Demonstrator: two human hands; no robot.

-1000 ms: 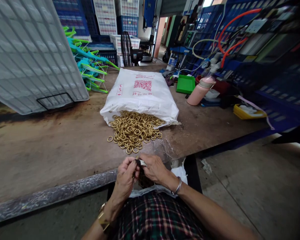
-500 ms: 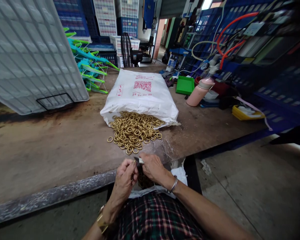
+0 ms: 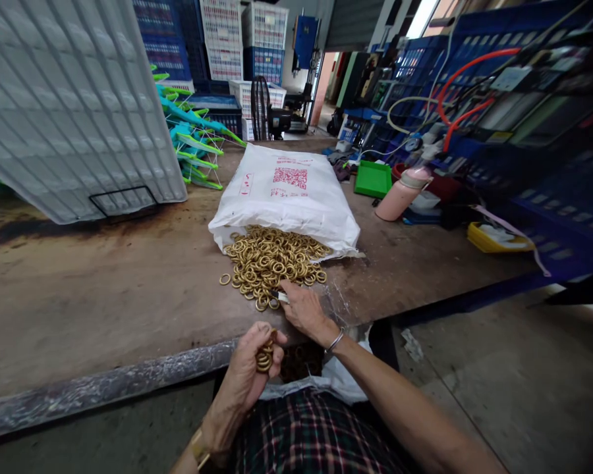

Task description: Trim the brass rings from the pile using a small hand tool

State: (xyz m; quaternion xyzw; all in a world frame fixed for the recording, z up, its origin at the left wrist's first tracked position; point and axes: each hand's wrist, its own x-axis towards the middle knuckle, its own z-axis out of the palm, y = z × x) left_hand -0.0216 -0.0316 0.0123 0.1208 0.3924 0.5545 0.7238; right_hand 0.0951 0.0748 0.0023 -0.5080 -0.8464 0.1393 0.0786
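Several brass-coloured rings [image 3: 263, 359] are held in the curled fingers of my left hand [image 3: 250, 365], low in front of the table edge. My right hand [image 3: 305, 311] grips a small tool [image 3: 282, 297] with a pale handle and a dark tip. That tip is at the near edge of a pile of brass rings [image 3: 269, 260]. The pile spills from the open mouth of a white sack [image 3: 286, 191] with red print. Below my hands, an open bag [image 3: 346, 376] on my lap has dark, hard-to-see rings inside.
A grey ribbed crate [image 3: 79, 112] stands on the left of the table [image 3: 103, 296], with blue and green plastic parts [image 3: 192, 138] behind. To the right are a green tray [image 3: 373, 179], a pink bottle [image 3: 402, 195] and a yellow dish [image 3: 497, 238].
My right hand has moved forward with the tool, away from my left hand to the pile. My left hand has turned, showing the rings in it. The view has shifted slightly.
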